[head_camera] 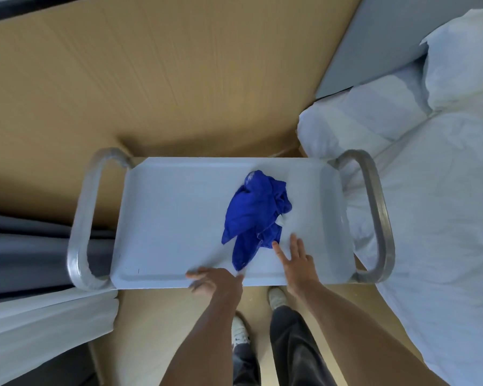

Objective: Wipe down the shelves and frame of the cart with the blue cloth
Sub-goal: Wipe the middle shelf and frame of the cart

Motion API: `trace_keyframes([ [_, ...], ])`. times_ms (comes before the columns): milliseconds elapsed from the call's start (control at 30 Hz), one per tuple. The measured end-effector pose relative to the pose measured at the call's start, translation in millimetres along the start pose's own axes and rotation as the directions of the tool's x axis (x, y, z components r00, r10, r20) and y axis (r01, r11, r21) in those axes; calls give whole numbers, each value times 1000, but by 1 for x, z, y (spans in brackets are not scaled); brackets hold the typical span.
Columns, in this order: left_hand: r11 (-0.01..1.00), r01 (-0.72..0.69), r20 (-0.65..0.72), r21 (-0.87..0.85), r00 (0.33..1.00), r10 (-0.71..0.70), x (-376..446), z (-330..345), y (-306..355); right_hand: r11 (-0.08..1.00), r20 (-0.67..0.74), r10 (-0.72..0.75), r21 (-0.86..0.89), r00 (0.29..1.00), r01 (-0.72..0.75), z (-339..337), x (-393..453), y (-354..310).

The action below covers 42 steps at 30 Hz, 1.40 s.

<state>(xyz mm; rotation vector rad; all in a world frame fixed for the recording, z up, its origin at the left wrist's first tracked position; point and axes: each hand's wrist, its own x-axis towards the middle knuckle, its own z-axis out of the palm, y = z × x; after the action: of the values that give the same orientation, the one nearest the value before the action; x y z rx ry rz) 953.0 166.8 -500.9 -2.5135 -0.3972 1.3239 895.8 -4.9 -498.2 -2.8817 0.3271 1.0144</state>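
we look down on the cart (179, 218), its pale top shelf framed by a metal handle (80, 218) at the left end and another (379, 215) at the right. the blue cloth (255, 215) lies crumpled on the shelf, right of centre. our right hand (294, 260) is spread flat on the shelf, fingers apart, its fingertips touching the cloth's near edge. our left hand (211, 280) rests on the shelf's near rim, fingers loosely spread, empty, just beside the cloth's lowest tip. a bed (444, 190) with white bedding stands against the cart's right side.
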Motion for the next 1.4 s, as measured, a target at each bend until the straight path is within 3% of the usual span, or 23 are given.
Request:
trace_keyframes([
  [100, 985, 106, 32, -139, 994, -102, 7, -24, 10, 999, -7, -14, 41, 1000, 14, -16, 28, -4],
  [300, 963, 28, -142, -269, 988, -69, 17, -40, 10, 996, 13, -84, -36, 996, 84, -52, 80, -5],
  [433, 935, 22, -201, -354, 975, -99, 24, -47, 21, 997, 5, -78, 22, 997, 77, -66, 103, -6],
  [533, 945, 60, -207, -321, 969, -132, 26, -54, 31, 975, -154, -13, 219, 988, 47, -79, 116, -12],
  [600, 949, 84, -209, -303, 966, -152, 26, -63, 38, 958, -374, -59, 240, 926, 158, -93, 131, -21],
  [667, 944, 77, -197, -319, 970, -146, 29, -72, 45, 947, -493, -104, 216, 864, 237, -111, 155, -37],
  [767, 926, 60, -181, -372, 974, -136, 35, -83, 52, 934, -368, -3, 331, 930, 134, -144, 197, -72],
  [833, 910, 45, -178, -411, 976, -128, 38, -86, 55, 947, -268, 9, 311, 963, 78, -154, 216, -92],
  [1067, 878, -18, -219, -478, 971, -99, 48, -96, 44, 954, -298, -71, 259, 952, 152, -114, 183, -83],
  [1167, 818, -45, -219, -573, 971, -100, 43, -101, 29, 924, -256, -71, 346, 964, 160, -87, 141, -67],
  [1233, 742, -55, -187, -668, 978, -96, 39, -100, 18, 913, -302, -92, 356, 949, 201, -65, 108, -60],
  [1333, 522, -53, -132, -851, 984, -115, 29, -91, 2, 899, -311, -162, 345, 937, 270, -34, 59, -51],
  [1400, 407, -68, -131, -911, 983, -130, 16, -74, -3, 889, -167, -220, 372, 961, 268, -21, 30, -48],
])
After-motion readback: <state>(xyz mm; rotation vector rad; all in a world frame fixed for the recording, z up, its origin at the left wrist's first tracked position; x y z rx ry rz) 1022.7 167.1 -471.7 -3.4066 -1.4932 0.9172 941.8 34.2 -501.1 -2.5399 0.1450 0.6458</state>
